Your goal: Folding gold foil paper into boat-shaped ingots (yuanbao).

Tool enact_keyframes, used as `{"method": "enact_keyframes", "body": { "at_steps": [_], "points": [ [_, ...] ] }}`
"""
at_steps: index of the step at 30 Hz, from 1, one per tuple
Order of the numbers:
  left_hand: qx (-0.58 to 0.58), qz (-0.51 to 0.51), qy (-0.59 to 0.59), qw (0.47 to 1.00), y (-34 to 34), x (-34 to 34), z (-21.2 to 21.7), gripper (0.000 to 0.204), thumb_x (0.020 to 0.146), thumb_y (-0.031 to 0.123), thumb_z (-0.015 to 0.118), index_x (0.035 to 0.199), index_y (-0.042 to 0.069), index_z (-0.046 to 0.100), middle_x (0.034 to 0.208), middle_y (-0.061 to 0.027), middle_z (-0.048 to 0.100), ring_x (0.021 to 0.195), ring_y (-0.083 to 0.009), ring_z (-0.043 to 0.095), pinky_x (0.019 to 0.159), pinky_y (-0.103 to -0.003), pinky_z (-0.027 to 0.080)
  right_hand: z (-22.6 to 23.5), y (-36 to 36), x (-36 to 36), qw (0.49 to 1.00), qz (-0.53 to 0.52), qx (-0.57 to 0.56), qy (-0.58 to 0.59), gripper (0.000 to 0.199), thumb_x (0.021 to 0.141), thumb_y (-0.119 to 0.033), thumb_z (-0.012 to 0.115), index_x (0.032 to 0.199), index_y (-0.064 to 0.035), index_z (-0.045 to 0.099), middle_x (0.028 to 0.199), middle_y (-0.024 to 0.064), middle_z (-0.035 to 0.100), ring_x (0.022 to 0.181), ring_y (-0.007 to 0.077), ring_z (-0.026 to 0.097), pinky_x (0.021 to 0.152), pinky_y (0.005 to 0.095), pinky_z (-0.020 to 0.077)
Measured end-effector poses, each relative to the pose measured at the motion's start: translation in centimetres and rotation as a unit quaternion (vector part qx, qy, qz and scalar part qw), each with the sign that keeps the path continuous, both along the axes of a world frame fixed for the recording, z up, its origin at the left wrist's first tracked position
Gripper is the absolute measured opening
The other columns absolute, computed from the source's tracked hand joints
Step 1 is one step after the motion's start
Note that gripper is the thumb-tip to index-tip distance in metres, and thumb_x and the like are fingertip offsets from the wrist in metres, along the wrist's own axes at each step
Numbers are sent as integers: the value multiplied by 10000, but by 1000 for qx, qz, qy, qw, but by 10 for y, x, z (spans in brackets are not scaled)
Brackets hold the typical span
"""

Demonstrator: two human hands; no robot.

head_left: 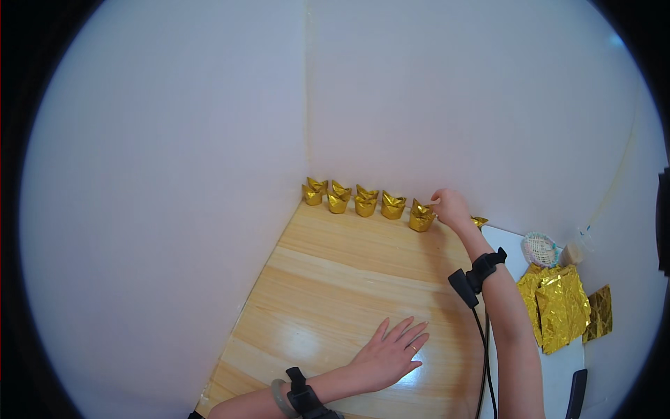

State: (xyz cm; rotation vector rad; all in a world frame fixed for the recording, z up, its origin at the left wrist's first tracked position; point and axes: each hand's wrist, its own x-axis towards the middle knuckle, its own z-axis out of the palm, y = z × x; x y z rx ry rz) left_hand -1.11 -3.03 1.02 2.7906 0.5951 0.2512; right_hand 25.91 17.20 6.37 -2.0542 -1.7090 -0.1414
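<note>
Folded gold-foil paper ingots point(366, 201) stand in a row along the far wall, some with another close behind. At the right end of that row, my right hand point(451, 208) is closed, its fingertips pinching the right tip of a foil ingot point(421, 218). One more foil ingot point(479, 221) shows only in part behind my right wrist. My left hand point(389, 357) lies open over the wooden tabletop point(335, 279), fingers spread, holding nothing. It wears a ring, with a bangle and a black strap at the wrist.
On the white board point(504, 241) at the right lies a stack of gold foil sheets point(562, 307). Behind it sit a round woven basket point(539, 248) and a small clear cup point(574, 253). A black cable point(481, 342) runs from my right wrist strap. Pale walls close off the left and far sides.
</note>
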Motion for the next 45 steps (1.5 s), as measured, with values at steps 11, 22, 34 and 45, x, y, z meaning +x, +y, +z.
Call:
{"method": "enact_keyframes", "body": {
  "at_steps": [11, 22, 34, 45],
  "points": [
    [1, 7, 9, 1000, -6, 3, 4, 541, 932, 359, 475, 1372, 67, 354, 1470, -107, 268, 1383, -297, 194, 1086, -560, 208, -6, 1, 3, 1000, 9, 5, -21, 111, 761, -56, 620, 838, -63, 699, 847, 170, 670, 828, 337, 648, 739, 418, 525],
    [13, 4, -3, 1000, -8, 4, 3, 539, 930, 349, 482, 1361, 49, 360, 1465, -120, 271, 1376, -301, 207, 1079, -561, 220, -9, 4, -1, 999, -7, 22, -23, 132, 752, -72, 637, 862, -37, 700, 850, 161, 675, 835, 314, 648, 760, 406, 514],
    [21, 0, -12, 1000, 2, -3, -3, 532, 930, 352, 478, 1358, 54, 369, 1464, -114, 279, 1372, -303, 212, 1074, -559, 227, 22, -27, -9, 993, 113, -4, -25, 201, 738, -202, 717, 853, -46, 662, 859, 138, 647, 860, 305, 616, 756, 389, 496],
    [0, -4, -15, 1000, 1, -2, 3, 529, 928, 345, 487, 1351, 49, 375, 1456, -122, 285, 1373, -302, 211, 1077, -560, 225, -2, -19, 1, 992, 123, -35, 3, 188, 693, -161, 740, 811, -40, 655, 887, 132, 638, 884, 301, 602, 781, 393, 485]
  ]
}}
